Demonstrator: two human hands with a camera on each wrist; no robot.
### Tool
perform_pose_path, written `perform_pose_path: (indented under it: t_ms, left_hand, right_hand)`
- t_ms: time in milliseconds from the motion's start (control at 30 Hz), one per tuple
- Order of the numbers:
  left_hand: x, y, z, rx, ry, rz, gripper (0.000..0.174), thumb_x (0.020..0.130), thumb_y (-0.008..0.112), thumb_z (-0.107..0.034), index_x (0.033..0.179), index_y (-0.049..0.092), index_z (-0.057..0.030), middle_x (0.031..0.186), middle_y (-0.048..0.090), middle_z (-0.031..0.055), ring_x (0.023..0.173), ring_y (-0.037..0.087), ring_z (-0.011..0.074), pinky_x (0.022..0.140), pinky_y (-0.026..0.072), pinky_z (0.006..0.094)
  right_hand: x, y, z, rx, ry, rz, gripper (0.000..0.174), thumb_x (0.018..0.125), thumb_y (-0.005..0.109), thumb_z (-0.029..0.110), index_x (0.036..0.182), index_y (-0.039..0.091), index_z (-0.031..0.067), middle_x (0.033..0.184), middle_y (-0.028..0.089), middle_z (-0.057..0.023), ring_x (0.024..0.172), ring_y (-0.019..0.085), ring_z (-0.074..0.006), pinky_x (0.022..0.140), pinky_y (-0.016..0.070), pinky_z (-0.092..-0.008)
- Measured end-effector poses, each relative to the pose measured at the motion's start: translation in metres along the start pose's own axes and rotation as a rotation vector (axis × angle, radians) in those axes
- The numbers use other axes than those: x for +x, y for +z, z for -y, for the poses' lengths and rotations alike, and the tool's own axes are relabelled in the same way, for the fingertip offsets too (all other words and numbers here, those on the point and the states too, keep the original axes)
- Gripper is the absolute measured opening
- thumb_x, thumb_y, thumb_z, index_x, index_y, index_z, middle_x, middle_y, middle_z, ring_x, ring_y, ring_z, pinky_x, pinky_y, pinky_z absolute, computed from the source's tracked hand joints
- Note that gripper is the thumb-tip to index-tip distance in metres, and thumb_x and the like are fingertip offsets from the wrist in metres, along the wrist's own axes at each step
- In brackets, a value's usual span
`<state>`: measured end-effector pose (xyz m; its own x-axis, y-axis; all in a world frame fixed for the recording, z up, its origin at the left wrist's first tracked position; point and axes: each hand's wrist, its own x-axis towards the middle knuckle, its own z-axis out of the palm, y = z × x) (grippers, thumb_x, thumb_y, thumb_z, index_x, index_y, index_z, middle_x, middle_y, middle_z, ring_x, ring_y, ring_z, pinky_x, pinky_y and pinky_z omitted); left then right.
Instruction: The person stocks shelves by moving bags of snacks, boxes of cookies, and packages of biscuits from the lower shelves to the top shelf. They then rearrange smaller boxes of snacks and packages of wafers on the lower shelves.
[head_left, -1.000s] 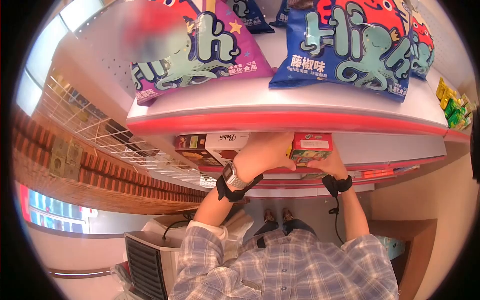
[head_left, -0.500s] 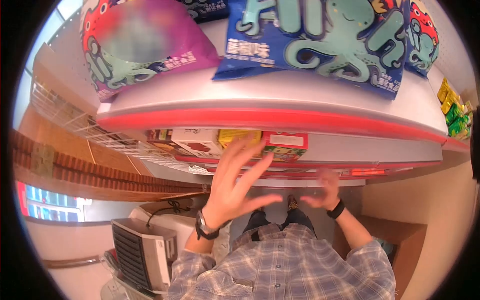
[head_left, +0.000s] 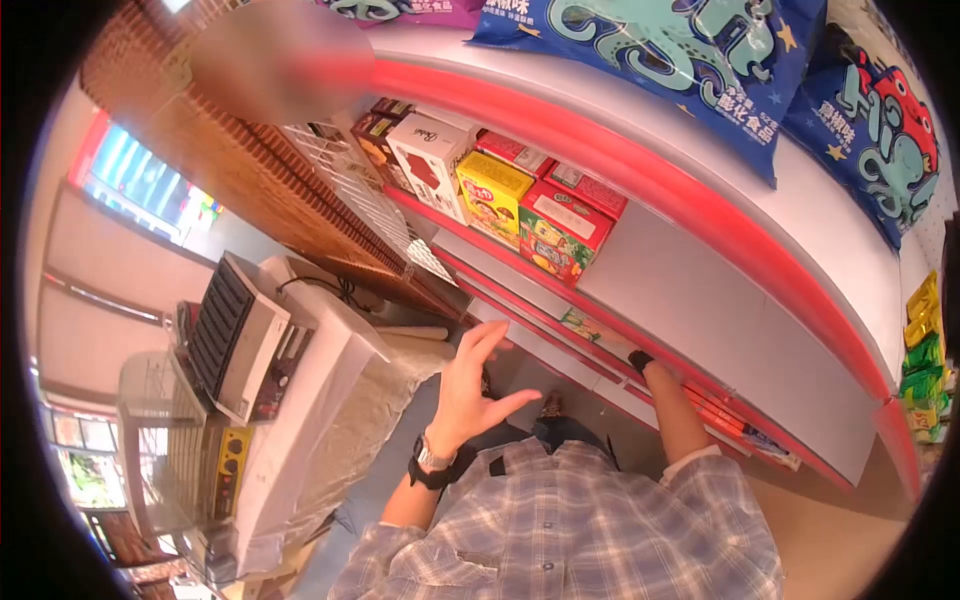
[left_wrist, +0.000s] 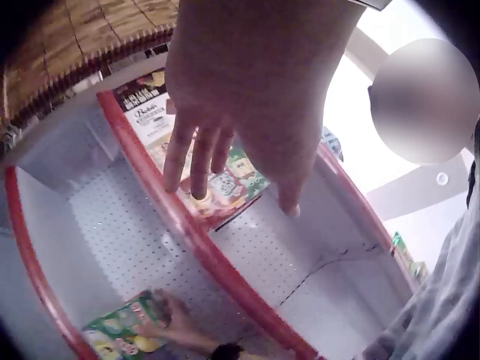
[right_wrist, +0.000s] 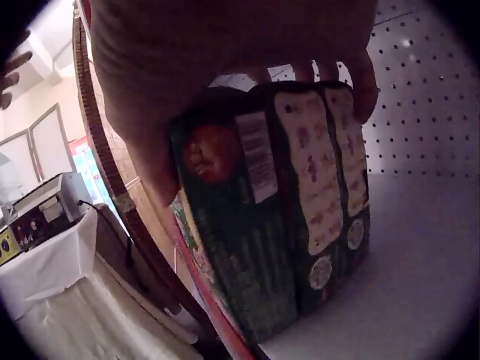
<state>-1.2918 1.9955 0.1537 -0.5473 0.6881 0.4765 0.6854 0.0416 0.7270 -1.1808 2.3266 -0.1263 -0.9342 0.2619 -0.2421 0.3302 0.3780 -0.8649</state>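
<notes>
My right hand (right_wrist: 225, 45) grips green snack boxes (right_wrist: 322, 195) standing close together on a lower shelf, thumb on one side and fingers over the other. In the left wrist view the same right hand (left_wrist: 176, 326) is at the green box front (left_wrist: 120, 330); the head view mostly hides it behind the shelf edge. My left hand (head_left: 468, 400) is raised in front of the shelves, fingers spread and nothing in it. On the shelf above stand a red-and-green box (head_left: 565, 225), a yellow box (head_left: 492, 195) and a white box (head_left: 430, 160).
Blue chip bags (head_left: 660, 60) lie on the top shelf, which has a red front edge (head_left: 640, 150). Red packs (head_left: 715, 412) sit low at the right. To the left are a wire rack (head_left: 350, 185) and a covered table (head_left: 320, 410) bearing a grey appliance (head_left: 235, 335).
Both hands have left the red-and-green box. The right hand has gone down to the green boxes on the lower shelf; the left has drawn back. The head view has turned and tilted down.
</notes>
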Motion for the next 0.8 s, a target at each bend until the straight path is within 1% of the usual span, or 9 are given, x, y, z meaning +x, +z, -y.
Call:
perform_pose_path:
  t_ms: [133, 367, 433, 467, 567, 633, 667, 700, 800]
  left_hand:
    - [-0.054, -0.005, -0.017, 0.083, -0.217, 0.064, 0.092, 0.069, 0.094, -0.027, 0.146, 0.047, -0.0054, 0.140, 0.055, 0.0170, 0.102, 0.068, 0.0250, 0.082, 0.0559, 0.0362]
    - [-0.107, -0.005, -0.013, 0.032, -0.397, 0.081, 0.086, 0.074, 0.091, -0.026, 0.146, 0.048, -0.0073, 0.137, 0.057, 0.0144, 0.100, 0.069, 0.0238, 0.079, 0.0567, 0.0349]
    - [-0.104, -0.003, -0.007, 0.006, -0.377, 0.107, 0.085, 0.076, 0.090, -0.026, 0.147, 0.048, -0.0078, 0.136, 0.057, 0.0143, 0.101, 0.069, 0.0240, 0.079, 0.0567, 0.0349]
    - [-0.103, -0.003, -0.005, -0.014, -0.372, 0.102, 0.083, 0.076, 0.089, -0.026, 0.146, 0.048, -0.0078, 0.136, 0.058, 0.0142, 0.101, 0.069, 0.0243, 0.079, 0.0567, 0.0348]
    - [-0.099, -0.005, 0.007, -0.046, -0.329, 0.076, 0.082, 0.077, 0.088, -0.026, 0.146, 0.048, -0.0079, 0.134, 0.059, 0.0136, 0.101, 0.069, 0.0247, 0.079, 0.0568, 0.0346]
    - [-0.097, -0.008, 0.015, -0.015, -0.372, 0.074, 0.078, 0.078, 0.088, -0.025, 0.144, 0.050, -0.0071, 0.133, 0.060, 0.0130, 0.101, 0.068, 0.0247, 0.079, 0.0569, 0.0351]
    - [-0.094, -0.010, 0.016, -0.032, -0.363, 0.019, 0.065, 0.080, 0.085, -0.018, 0.138, 0.057, -0.0068, 0.126, 0.064, 0.0122, 0.100, 0.069, 0.0239, 0.078, 0.0569, 0.0347]
    - [-0.094, -0.012, 0.020, -0.042, -0.355, 0.020, 0.065, 0.080, 0.085, -0.018, 0.138, 0.057, -0.0068, 0.126, 0.064, 0.0122, 0.100, 0.069, 0.0239, 0.078, 0.0569, 0.0347]
    - [-0.093, -0.019, 0.023, -0.141, -0.378, -0.175, 0.039, 0.083, 0.077, -0.002, 0.121, 0.069, -0.0057, 0.108, 0.071, 0.0108, 0.095, 0.070, 0.0214, 0.077, 0.0561, 0.0313]
  right_hand:
    - [-0.008, -0.038, 0.014, -0.131, 0.022, 0.056, 0.072, 0.089, 0.074, 0.046, 0.140, 0.051, 0.0007, 0.127, 0.060, -0.0317, 0.117, 0.060, -0.0465, 0.098, 0.0496, -0.0466]
    - [-0.010, -0.015, 0.101, -0.347, 0.073, 0.085, 0.075, 0.086, 0.076, 0.045, 0.142, 0.050, 0.0016, 0.125, 0.061, -0.0324, 0.116, 0.060, -0.0469, 0.099, 0.0495, -0.0468]
    - [-0.021, -0.010, 0.120, -0.407, 0.098, 0.062, 0.076, 0.086, 0.077, 0.045, 0.142, 0.049, 0.0019, 0.125, 0.061, -0.0326, 0.116, 0.061, -0.0470, 0.099, 0.0495, -0.0468]
    - [-0.027, 0.004, 0.076, -0.395, -0.083, -0.140, 0.084, 0.079, 0.080, 0.042, 0.146, 0.046, 0.0058, 0.127, 0.060, -0.0307, 0.118, 0.059, -0.0461, 0.098, 0.0503, -0.0476]
    - [-0.095, 0.008, 0.171, -0.749, -0.064, -0.234, 0.095, 0.068, 0.083, 0.036, 0.152, 0.043, 0.0142, 0.134, 0.054, -0.0256, 0.119, 0.057, -0.0435, 0.094, 0.0529, -0.0501]
    - [-0.132, 0.018, 0.207, -0.715, -0.171, -0.156, 0.102, 0.063, 0.085, 0.034, 0.153, 0.040, 0.0146, 0.135, 0.051, -0.0242, 0.123, 0.054, -0.0429, 0.093, 0.0533, -0.0497]
    - [-0.149, 0.023, 0.223, -0.657, -0.284, -0.074, 0.109, 0.059, 0.087, 0.032, 0.155, 0.038, 0.0150, 0.136, 0.048, -0.0227, 0.126, 0.051, -0.0423, 0.093, 0.0536, -0.0493]
    - [-0.163, 0.023, 0.243, -0.609, -0.245, 0.003, 0.112, 0.056, 0.088, 0.030, 0.155, 0.038, 0.0151, 0.144, 0.039, -0.0207, 0.131, 0.044, -0.0420, 0.095, 0.0534, -0.0480]
    - [-0.193, 0.003, 0.285, -0.595, -0.302, -0.087, 0.113, 0.054, 0.089, 0.030, 0.154, 0.040, 0.0127, 0.143, 0.041, -0.0214, 0.128, 0.047, -0.0427, 0.094, 0.0534, -0.0489]
